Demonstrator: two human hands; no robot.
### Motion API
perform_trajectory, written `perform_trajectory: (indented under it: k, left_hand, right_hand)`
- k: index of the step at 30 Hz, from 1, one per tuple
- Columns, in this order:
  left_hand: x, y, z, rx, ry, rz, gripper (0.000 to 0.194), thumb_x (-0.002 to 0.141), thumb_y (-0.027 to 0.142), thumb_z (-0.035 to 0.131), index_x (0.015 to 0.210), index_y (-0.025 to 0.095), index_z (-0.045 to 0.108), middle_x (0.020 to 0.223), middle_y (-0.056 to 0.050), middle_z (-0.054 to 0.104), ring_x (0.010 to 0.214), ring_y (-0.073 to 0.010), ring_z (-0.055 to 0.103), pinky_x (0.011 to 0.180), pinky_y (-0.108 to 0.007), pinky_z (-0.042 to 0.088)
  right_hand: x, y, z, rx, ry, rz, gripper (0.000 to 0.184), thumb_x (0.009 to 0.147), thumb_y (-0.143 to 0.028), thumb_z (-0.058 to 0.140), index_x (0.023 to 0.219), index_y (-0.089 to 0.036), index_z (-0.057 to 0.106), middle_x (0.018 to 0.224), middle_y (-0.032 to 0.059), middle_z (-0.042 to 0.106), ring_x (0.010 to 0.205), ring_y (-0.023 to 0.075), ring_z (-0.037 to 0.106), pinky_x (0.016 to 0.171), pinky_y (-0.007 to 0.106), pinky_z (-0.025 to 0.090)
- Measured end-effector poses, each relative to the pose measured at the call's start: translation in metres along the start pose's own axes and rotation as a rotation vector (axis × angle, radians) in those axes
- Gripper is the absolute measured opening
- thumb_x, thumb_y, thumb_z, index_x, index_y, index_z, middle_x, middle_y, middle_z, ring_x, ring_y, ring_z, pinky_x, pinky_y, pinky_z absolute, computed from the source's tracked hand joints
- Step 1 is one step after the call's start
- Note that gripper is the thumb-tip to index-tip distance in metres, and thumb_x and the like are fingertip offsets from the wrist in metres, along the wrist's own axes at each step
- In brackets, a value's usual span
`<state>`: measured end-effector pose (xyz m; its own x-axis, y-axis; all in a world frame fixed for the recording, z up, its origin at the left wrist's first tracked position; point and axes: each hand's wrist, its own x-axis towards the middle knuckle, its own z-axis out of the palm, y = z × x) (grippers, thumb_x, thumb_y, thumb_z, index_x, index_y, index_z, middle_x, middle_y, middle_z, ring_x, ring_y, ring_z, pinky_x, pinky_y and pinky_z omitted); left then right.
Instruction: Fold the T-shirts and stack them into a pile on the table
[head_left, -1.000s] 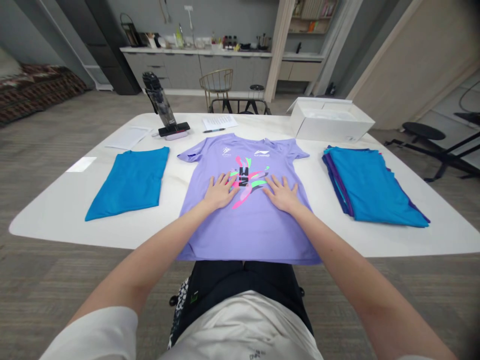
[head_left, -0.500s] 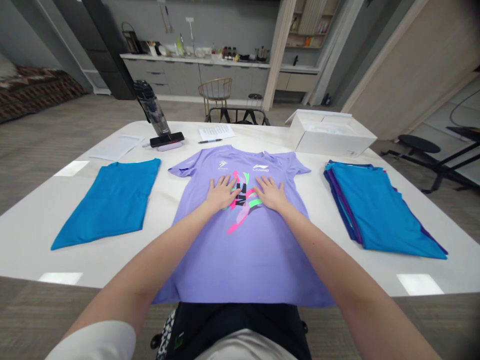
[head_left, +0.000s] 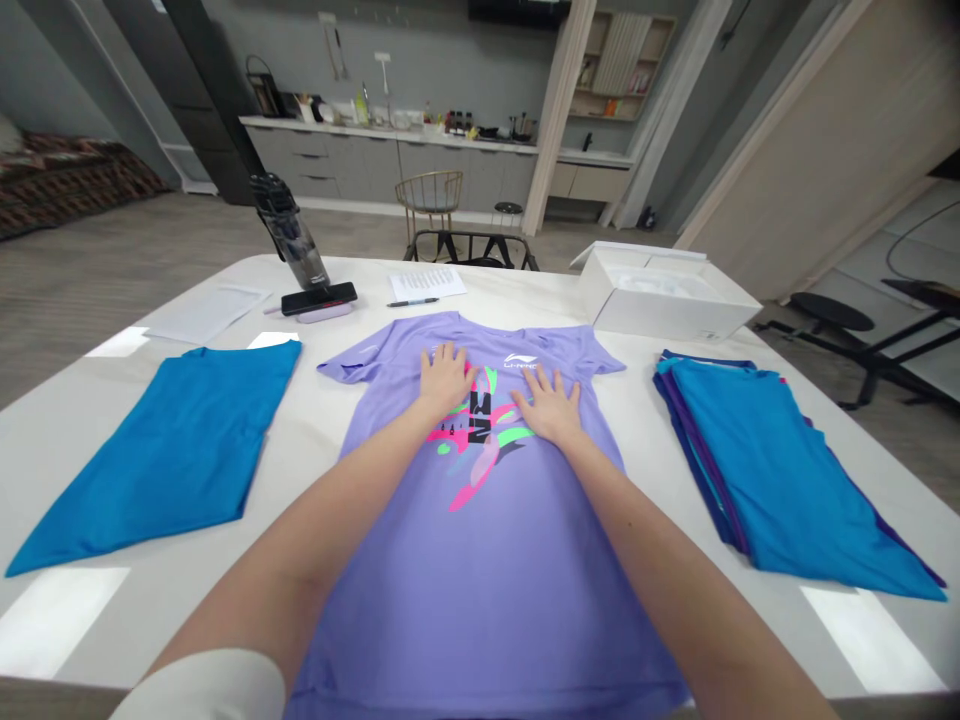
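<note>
A light purple T-shirt (head_left: 480, 590) with a bright pink, green and black print lies spread out, front up, its neck at the far side. My left hand (head_left: 444, 380) rests flat on the chest, partly over the small emblem there, fingers pointing away from me. On the other side of the print, my right hand (head_left: 553, 405) lies flat with spread fingers, just below the white logo. Neither hand grips the cloth. To the left is a folded blue garment (head_left: 169, 440); to the right, a stack of folded blue and purple garments (head_left: 780, 460).
The white table (head_left: 300, 450) also bears a handheld vacuum (head_left: 296, 240), a pen (head_left: 412, 302), a printed sheet (head_left: 427, 281), another paper (head_left: 206, 312) and an open white box (head_left: 667, 295). A black chair (head_left: 472, 247) stands behind the far edge.
My left hand has slid up the shirt, away from me, onto the emblem. My right hand stays on the chest with fingers more spread. The camera view has tilted and come closer.
</note>
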<state>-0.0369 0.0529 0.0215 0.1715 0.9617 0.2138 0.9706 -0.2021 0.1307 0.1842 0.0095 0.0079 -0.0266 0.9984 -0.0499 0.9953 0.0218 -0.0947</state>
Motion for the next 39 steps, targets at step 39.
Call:
perform_trajectory:
  k: [39]
  left_hand:
    - [0.143, -0.066, 0.047, -0.062, -0.245, -0.204, 0.078, 0.099, 0.061, 0.021, 0.165, 0.02, 0.027, 0.173, -0.01, 0.019, 0.16, -0.0302, 0.014, 0.128, -0.061, 0.009]
  right_hand:
    - [0.188, 0.026, -0.013, 0.065, -0.08, -0.031, 0.075, 0.101, -0.071, 0.015, 0.166, -0.034, 0.024, 0.174, 0.0024, 0.016, 0.158, 0.0399, 0.011, 0.117, 0.08, 0.008]
